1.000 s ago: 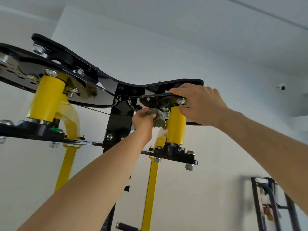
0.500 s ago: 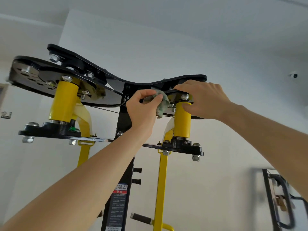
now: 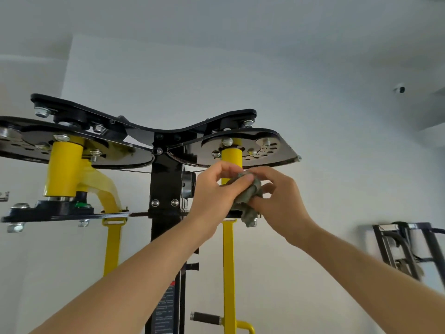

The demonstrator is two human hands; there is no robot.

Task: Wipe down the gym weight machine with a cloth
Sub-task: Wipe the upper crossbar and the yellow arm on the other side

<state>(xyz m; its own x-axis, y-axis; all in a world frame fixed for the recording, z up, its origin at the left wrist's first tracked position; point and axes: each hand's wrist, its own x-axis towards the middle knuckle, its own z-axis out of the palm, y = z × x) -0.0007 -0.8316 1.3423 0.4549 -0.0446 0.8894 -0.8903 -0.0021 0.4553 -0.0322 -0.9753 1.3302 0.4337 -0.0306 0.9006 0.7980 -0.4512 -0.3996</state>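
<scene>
While the left hand (image 3: 214,189) and right hand (image 3: 283,198) both pinch the bunched grey-green cloth (image 3: 249,196) just in front of the yellow pivot sleeve (image 3: 231,156), refolding to a clean face before wrapping that sleeve seems wisest.

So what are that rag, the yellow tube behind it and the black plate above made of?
The cloth looks like soft grey-green fabric, matte: it crumples and hangs limp. The yellow tube looks like painted metal, smooth with a faint sheen. The black plate seems glossy coated metal: it reflects light and carries bolts.
</scene>
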